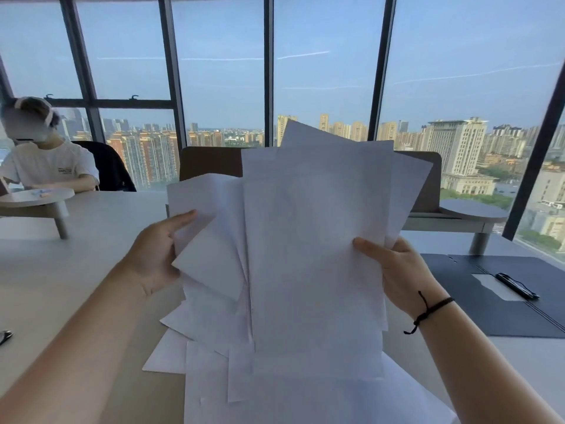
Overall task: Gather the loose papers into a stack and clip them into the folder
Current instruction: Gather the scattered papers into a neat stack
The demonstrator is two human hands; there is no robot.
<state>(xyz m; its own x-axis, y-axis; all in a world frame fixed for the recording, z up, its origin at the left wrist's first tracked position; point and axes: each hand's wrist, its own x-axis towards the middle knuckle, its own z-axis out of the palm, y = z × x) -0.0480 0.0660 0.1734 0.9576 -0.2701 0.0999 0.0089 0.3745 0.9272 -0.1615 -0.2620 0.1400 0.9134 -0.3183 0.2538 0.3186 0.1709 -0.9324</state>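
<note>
Several loose white papers (315,240) are held upright in front of me, fanned out and uneven, their lower edges near the table. My left hand (156,255) grips the bundle's left edge, thumb on the front sheet. My right hand (403,270) grips the right edge, thumb on the front and fingers behind. More white sheets (305,399) lie flat on the table under the bundle. The dark folder (495,298) lies open on the table at the right, with a black clip (516,286) and a white sheet inside it.
The white table (76,270) spreads to the left. A brown divider panel (211,162) stands behind the papers, with round shelves at the left (36,198) and right (474,211). A person sits at the far left. A dark object (4,335) lies at the left edge.
</note>
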